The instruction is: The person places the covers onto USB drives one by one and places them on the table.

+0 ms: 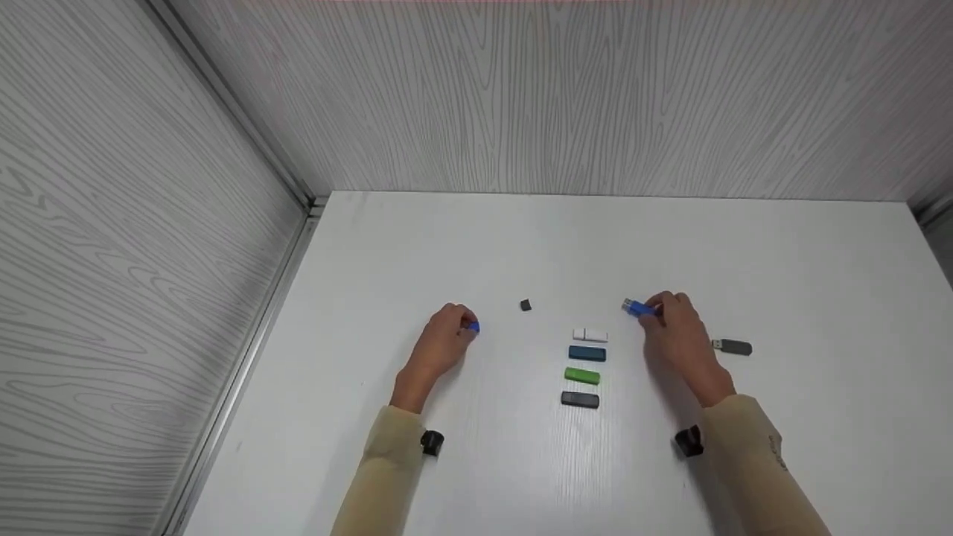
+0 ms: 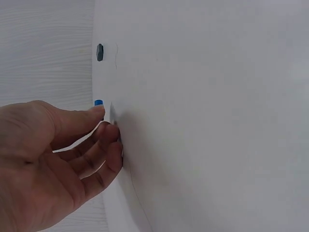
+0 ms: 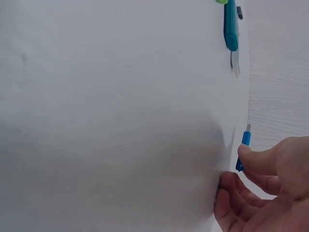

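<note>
In the head view my right hand [image 1: 679, 342] pinches a blue USB stick [image 1: 640, 308], its bare metal plug pointing left. The right wrist view shows the thumb pressed on the stick's side. My left hand [image 1: 439, 346] holds a small blue cap [image 1: 474, 327] between thumb and fingertips, just above the table. Most of that cap is hidden by the fingers. Between the hands lies a small black cap [image 1: 526, 305]. A grey USB stick [image 1: 732, 347] with its plug exposed lies to the right of my right hand.
A column of capped USB sticks lies between the forearms: white [image 1: 590, 336], teal [image 1: 587, 353], green [image 1: 582, 376] and dark grey [image 1: 580, 400]. The white table [image 1: 506, 476] meets a wood-grain panel [image 1: 521, 97] at the back and another panel [image 1: 134, 260] on the left.
</note>
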The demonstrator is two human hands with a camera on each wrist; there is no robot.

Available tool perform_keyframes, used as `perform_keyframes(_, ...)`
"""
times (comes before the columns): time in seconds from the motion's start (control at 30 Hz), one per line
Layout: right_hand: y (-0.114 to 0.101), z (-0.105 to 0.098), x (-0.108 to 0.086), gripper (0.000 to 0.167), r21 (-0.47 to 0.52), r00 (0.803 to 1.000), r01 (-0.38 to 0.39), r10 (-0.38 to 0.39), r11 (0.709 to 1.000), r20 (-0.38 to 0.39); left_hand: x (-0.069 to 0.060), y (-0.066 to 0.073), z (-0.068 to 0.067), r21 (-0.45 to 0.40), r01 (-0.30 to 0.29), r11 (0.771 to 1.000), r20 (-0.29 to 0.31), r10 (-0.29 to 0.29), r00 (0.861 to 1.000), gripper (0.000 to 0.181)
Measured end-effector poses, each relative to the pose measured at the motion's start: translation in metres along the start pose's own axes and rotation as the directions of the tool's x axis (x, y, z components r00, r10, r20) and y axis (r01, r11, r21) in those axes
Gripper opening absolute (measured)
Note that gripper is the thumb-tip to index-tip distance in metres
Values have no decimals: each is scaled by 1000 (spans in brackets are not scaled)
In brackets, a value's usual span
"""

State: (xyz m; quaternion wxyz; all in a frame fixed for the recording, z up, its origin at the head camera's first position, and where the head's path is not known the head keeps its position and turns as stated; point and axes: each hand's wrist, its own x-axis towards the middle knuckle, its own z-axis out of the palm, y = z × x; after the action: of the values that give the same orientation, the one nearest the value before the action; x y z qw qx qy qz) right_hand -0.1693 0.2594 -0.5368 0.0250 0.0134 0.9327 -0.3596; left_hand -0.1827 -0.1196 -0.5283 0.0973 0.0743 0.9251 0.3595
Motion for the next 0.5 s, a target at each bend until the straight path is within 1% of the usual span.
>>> perform_keyframes(0.13,-6,3,-5,33,35,1000,0,0,999,9,1,5,5,-48,-12,999,15,13,1000,20)
perform_keyframes(0.33,-19,13,-11,29,39,997,68,-69,997,34,3,18,18,-113,-39,993,32,43,999,20)
perform_keyframes(0.5,-31,21,-16,28,48,993,100,-103,994,51,3,28,30,-152,-75,986,49,83,995,19)
